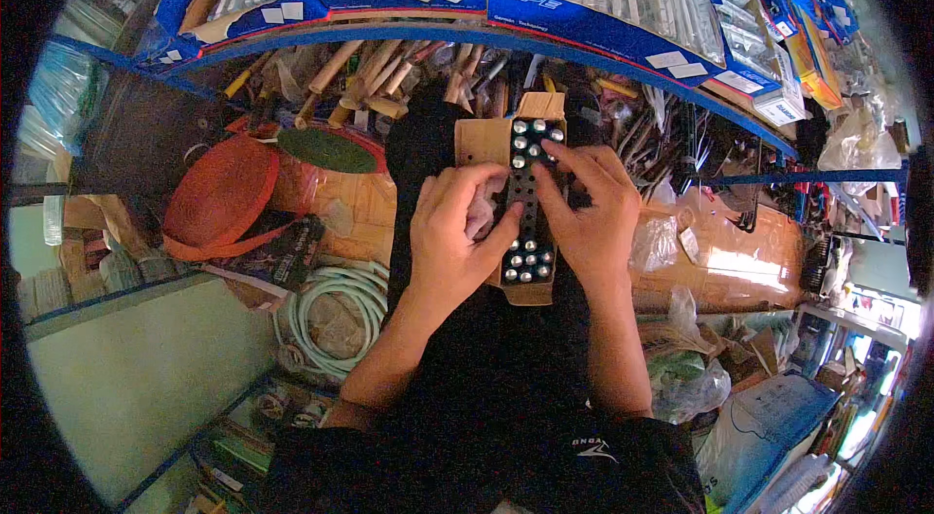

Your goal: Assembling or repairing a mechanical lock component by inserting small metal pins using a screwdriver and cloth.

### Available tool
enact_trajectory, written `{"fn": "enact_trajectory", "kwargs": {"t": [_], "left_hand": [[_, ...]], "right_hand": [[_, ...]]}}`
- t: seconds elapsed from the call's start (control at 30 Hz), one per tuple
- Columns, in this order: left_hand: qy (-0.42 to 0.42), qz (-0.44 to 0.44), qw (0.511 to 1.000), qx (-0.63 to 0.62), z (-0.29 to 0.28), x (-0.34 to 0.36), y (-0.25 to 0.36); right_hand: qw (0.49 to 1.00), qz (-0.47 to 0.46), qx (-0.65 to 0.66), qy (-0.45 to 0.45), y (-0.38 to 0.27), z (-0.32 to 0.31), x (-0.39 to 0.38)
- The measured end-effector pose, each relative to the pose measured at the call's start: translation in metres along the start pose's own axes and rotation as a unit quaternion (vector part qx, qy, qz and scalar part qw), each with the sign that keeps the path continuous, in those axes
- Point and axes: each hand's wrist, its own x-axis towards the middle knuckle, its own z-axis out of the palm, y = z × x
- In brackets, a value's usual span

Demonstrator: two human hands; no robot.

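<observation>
An open narrow cardboard box (530,294) rests on my lap, its flap folded out to the left. Inside lies a black insert (526,195) with rows of holes; small silver-topped cylinders (528,259) fill both ends, while the middle holes are bare. Bent around a crumpled pale wad (481,214), perhaps cloth or plastic, my left hand (450,234) is closed beside the box, thumb tip at the insert. My right hand (595,208) reaches over from the right, thumb and index fingertips closing around a silver-topped cylinder (534,151) in the far group.
Blue boxes (603,26) of wrapped metal parts line a shelf (389,45) ahead, with wooden handles (375,76) underneath. To my left lie a red hose roll (222,191) and a pale green coil (336,319). Plastic bags (693,383) and a blue carton (769,431) sit at right.
</observation>
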Motion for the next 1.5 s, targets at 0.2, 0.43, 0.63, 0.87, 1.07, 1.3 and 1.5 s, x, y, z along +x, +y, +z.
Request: {"fn": "enact_trajectory", "kwargs": {"t": [0.2,0.43,0.63,0.87,1.07,1.3,1.5], "left_hand": [[0.034,-0.079,0.995,-0.058,-0.012,-0.017,0.017],[0.037,-0.047,0.982,-0.182,-0.032,-0.024,0.026],[0.038,-0.042,0.986,-0.157,-0.027,-0.024,0.022],[0.021,0.002,0.994,-0.103,-0.025,-0.028,0.023],[0.002,0.000,0.994,-0.105,-0.023,-0.027,0.018],[0.017,-0.002,0.990,-0.142,-0.024,-0.028,0.013],[-0.020,-0.013,0.975,-0.219,-0.042,-0.031,0.017]], "right_hand": [[0.995,-0.003,0.098,0.019,0.010,-0.024,-0.029],[0.994,-0.072,0.012,-0.086,-0.008,-0.039,-0.038],[0.979,-0.101,-0.075,-0.159,-0.022,-0.032,-0.038],[0.967,-0.110,-0.108,-0.202,-0.023,-0.026,-0.029],[0.964,-0.124,-0.137,-0.190,-0.020,-0.024,-0.029],[0.977,-0.167,-0.074,-0.108,-0.022,-0.037,-0.033],[0.989,-0.144,0.033,0.013,-0.025,-0.084,-0.010]]}}
